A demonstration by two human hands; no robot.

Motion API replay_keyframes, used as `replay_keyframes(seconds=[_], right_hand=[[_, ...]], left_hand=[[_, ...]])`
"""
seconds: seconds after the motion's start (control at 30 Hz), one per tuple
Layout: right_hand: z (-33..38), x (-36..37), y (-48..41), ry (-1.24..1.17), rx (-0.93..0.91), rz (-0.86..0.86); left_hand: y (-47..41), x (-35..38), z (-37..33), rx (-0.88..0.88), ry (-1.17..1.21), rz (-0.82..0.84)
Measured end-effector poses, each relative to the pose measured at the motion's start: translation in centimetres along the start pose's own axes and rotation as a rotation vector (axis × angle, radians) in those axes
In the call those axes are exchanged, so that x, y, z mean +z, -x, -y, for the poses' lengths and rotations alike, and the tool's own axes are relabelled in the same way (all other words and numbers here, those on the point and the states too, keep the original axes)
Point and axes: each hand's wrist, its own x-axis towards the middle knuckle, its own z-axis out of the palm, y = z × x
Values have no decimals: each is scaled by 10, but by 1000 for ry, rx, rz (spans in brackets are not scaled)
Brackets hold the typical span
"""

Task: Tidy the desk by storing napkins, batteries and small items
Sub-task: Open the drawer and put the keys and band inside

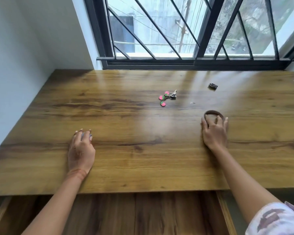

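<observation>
Looked down from the head camera on a wooden desk (126, 150) set beneath a barred window (159, 31) at twelve o'clock. Found the left hand (81, 148) at about eight o'clock on the desk, palm down, fingers curled over a small pale item (90, 136); saw only a bluish-white sliver of it between the fingertips and could not tell what it was. Found the right hand (214, 133) at about four o'clock, well apart from the left, grasping the near rim of a brown band (212, 113) laid flat on the wood, with the thumb against the outside of its left curve and fingers bent down inside the loop. Noted a bunch of keys (172, 95) with pink-and-green charms (163, 100) near the middle of the desk, toward one o'clock, touched by neither hand. Spotted a small dark lump (212, 86) farther off at two o'clock, too blurred to identify, and a tiny clear scrap (192, 102) between the keys and the band. Made out an open wooden drawer (143, 216) under the desk's near edge at six o'clock, and a patterned sleeve (275, 219) at five o'clock.
</observation>
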Motion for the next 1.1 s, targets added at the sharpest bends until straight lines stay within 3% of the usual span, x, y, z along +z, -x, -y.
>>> replay_keyframes(seconds=[0.17, 0.23, 0.5, 0.67, 0.77, 0.93, 1.1], right_hand=[[18, -9, 52, -149, -102, -63], [28, -15, 81, -189, -158, -97], [43, -42, 244, -333, -310, -127], [16, -43, 339, -344, -279, -93], [-2, -36, 371, -305, -214, -9], [-19, -26, 386, -174, -143, 280], [-25, -17, 387, -90, -171, 352]], left_hand=[[39, -12, -8, 22, 120, 45], [67, -23, -13, 106, 108, 24], [194, -64, -36, 189, 212, 19], [265, -60, -54, 162, 264, 231], [293, -54, -63, 149, 220, 381], [312, -37, -77, 155, 79, 493], [319, -18, -92, 108, 30, 512]])
